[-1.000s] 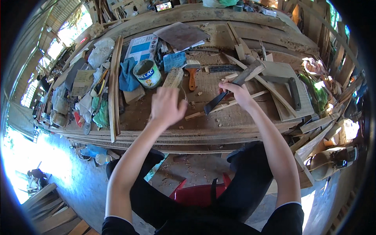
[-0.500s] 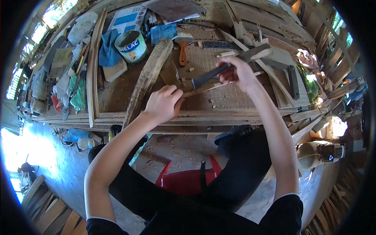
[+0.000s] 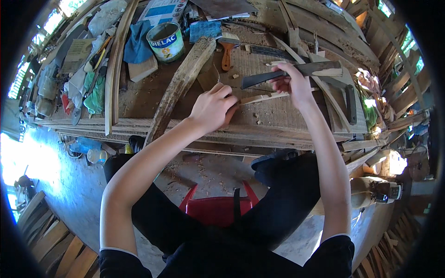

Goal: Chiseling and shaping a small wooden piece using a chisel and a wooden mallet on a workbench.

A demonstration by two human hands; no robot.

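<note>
Two hands over a wooden surface (image 3: 278,116), one tool between them. My left hand (image 3: 211,109) is curling nearly closed and, as far as I can judge, is pinching the left end of a thin wooden strip (image 3: 264,98); the strip is running from those fingers toward 3 o'clock, along the surface. My right hand (image 3: 294,83) is wrapping part-closed around a dark bladed tool (image 3: 262,79) — one end is pointing to 9 o'clock, the other between 2 and 3. Which end is carrying the edge, I cannot tell.

For good handling, I should be pressing the strip flat, tightening the right grip, and keeping my left fingers out of the tool's line — any stroke should be travelling away from them.

Count, by clock from my left hand: one thick, rough stick (image 3: 178,88) is lying at 10; one open can (image 3: 165,46) is standing at 11; one blue cloth (image 3: 138,44) is bunching between 10 and 11; one orange-handled brush (image 3: 226,58) is lying between 12 and 1. At 4 from my right hand, one dark L-shaped tool (image 3: 350,104) is resting. One red stool (image 3: 213,209) is showing at 6, below.
</note>
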